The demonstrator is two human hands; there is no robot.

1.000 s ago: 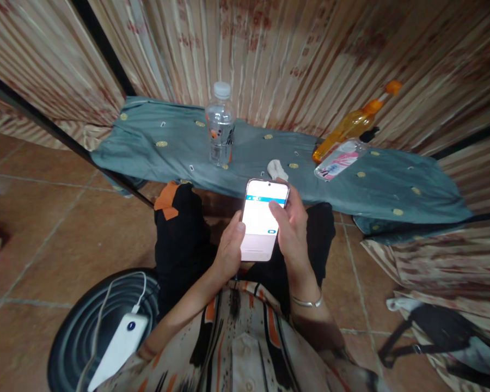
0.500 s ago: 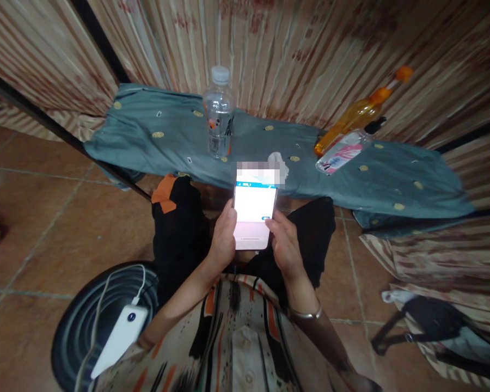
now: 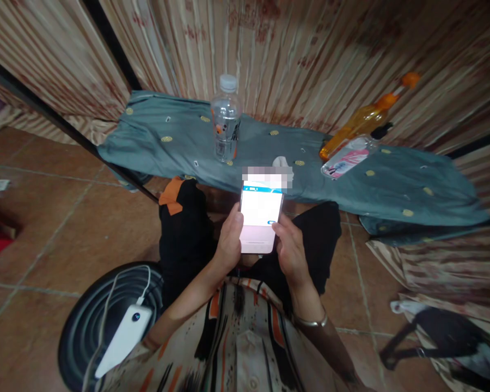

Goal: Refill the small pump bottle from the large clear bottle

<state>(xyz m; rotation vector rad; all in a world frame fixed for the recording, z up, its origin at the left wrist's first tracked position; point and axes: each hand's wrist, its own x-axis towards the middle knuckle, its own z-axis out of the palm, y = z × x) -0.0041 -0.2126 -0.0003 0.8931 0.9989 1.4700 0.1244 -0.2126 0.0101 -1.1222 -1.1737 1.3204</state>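
A smartphone [image 3: 261, 218] with a bright, lit screen is held upright above my lap between both hands. My left hand [image 3: 230, 239] grips its left edge, thumb along the side. On the opposite edge, my right hand [image 3: 292, 245] also holds it, the thumb resting at the lower right of the screen by a small blue button. The fingers behind the phone are hidden. Part of the screen's top is blurred by pixels. Beyond it, a crumpled white tissue [image 3: 280, 161] lies on the green cloth [image 3: 261, 139].
A clear plastic bottle [image 3: 226, 122] stands on the cloth. An orange pump bottle [image 3: 357, 125] and a pink-labelled bottle [image 3: 349, 158] are to its right. Left of me, a white power bank [image 3: 124, 337] with a cable sits on a round black stool [image 3: 75, 321]. A black bag [image 3: 445, 332] lies right.
The whole view has shifted slightly, so everything appears a little further right and lower. Both hands keep the same hold on the phone.
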